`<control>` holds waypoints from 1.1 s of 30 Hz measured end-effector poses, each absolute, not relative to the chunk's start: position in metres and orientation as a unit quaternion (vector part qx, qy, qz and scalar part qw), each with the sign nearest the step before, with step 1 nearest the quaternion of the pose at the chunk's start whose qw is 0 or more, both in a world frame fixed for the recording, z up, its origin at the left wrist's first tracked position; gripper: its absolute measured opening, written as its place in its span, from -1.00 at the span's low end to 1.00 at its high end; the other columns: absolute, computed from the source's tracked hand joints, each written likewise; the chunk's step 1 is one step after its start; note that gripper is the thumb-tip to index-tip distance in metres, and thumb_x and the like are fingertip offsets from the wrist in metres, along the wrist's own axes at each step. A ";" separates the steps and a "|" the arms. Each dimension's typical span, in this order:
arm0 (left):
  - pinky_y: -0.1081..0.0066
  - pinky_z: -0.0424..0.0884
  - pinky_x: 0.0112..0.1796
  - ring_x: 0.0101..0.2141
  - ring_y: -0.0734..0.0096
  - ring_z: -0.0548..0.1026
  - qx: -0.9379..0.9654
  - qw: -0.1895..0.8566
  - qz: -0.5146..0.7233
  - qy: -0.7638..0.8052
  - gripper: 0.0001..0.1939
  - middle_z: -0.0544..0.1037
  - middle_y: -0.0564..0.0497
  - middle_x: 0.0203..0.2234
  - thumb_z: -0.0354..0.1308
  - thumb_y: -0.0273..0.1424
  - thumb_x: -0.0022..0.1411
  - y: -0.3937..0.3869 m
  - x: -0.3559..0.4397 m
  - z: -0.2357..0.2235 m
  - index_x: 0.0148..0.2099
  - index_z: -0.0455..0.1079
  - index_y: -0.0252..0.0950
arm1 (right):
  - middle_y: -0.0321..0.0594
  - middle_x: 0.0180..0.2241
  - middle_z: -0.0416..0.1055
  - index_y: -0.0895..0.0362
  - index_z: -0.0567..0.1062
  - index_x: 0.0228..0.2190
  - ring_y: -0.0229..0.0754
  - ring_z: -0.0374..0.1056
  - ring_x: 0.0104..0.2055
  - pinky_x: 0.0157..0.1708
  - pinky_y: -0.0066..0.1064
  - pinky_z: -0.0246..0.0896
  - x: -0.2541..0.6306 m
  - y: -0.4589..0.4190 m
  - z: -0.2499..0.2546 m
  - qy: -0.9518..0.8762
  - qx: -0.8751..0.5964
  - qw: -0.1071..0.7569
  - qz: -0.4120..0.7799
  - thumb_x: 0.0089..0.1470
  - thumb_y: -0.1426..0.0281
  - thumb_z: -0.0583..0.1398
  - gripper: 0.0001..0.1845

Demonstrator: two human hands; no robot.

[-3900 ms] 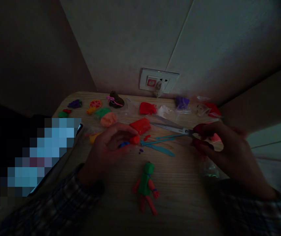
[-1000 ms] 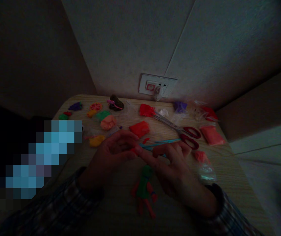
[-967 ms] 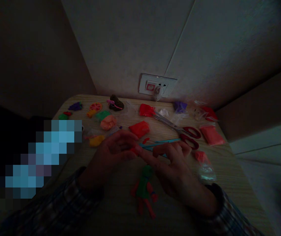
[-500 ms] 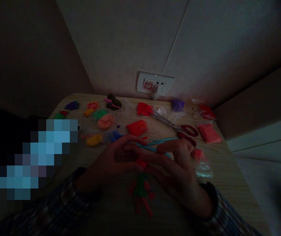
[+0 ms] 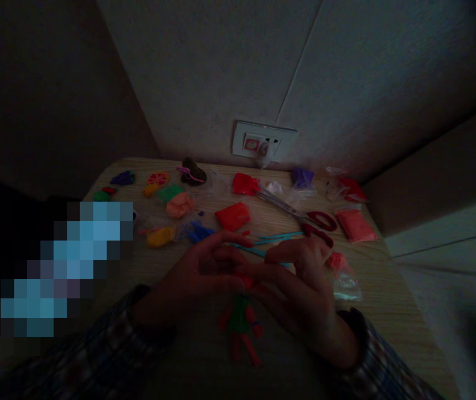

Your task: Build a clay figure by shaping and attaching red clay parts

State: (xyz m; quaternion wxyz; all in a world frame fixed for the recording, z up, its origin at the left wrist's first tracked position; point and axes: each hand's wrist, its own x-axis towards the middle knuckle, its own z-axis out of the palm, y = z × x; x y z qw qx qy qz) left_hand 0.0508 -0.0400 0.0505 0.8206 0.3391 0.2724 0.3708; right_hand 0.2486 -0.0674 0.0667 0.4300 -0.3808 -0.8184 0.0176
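In the dim head view, my left hand point(image 5: 198, 272) and my right hand point(image 5: 305, 289) meet above the table. Between their fingertips is a small red clay lump point(image 5: 245, 280), partly hidden by the fingers. Just below it is a clay figure point(image 5: 240, 316) with a green body, orange-red arms and legs and a dark band on one wrist. Whether the lump is joined to the figure, I cannot tell. Thin light-blue tools point(image 5: 257, 251) lie on the table behind my fingers, and red-handled scissors point(image 5: 290, 210) rest beyond them.
Several bags of clay lie across the wooden table point(image 5: 392, 311), among them a red one point(image 5: 233, 215), a coral one point(image 5: 355, 224) and a purple one point(image 5: 302, 178). A brown clay piece point(image 5: 192, 171) stands at the back. Behind is a wall with a socket point(image 5: 263, 143).
My left fingers have shifted slightly right, closer to the right fingertips, and cover more of the red lump. The figure and the table items look the same.
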 end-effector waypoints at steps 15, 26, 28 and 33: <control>0.57 0.53 -0.31 -0.33 0.43 0.69 0.310 0.836 0.373 0.257 -0.53 0.75 0.15 -0.35 0.69 -0.39 0.01 -0.042 0.054 0.052 -0.02 0.67 -0.14 | -0.27 -0.32 0.44 0.07 0.64 -0.09 -0.13 0.33 -0.28 -0.26 -0.21 0.09 0.255 -0.064 0.073 -0.847 -0.357 0.393 0.006 0.44 0.42 0.24 -0.86; 0.56 0.56 -0.29 -0.28 0.42 0.71 0.301 0.857 0.356 0.218 -0.53 0.76 0.12 -0.30 0.69 -0.40 0.02 -0.044 0.055 0.051 -0.02 0.66 -0.12 | -0.29 -0.28 0.43 0.03 0.57 -0.09 -0.14 0.37 -0.24 -0.27 -0.24 0.19 0.252 -0.067 0.076 -0.840 -0.356 0.406 0.048 0.48 0.36 0.22 -0.90; 0.56 0.56 -0.28 -0.27 0.41 0.72 0.306 0.857 0.357 0.210 -0.52 0.75 0.12 -0.32 0.67 -0.40 0.05 -0.045 0.055 0.050 0.02 0.65 -0.10 | -0.28 -0.27 0.41 0.04 0.55 -0.07 -0.13 0.37 -0.24 -0.27 -0.25 0.23 0.253 -0.067 0.076 -0.840 -0.356 0.404 0.063 0.47 0.35 0.22 -0.90; 0.48 0.61 -0.19 -0.20 0.32 0.73 0.320 0.853 0.360 0.203 -0.51 0.76 0.03 -0.22 0.61 -0.31 0.18 -0.047 0.054 0.047 0.13 0.61 -0.10 | -0.27 -0.25 0.39 0.00 0.52 -0.07 -0.10 0.38 -0.20 -0.28 -0.23 0.23 0.254 -0.066 0.076 -0.833 -0.367 0.406 0.080 0.43 0.44 0.20 -0.88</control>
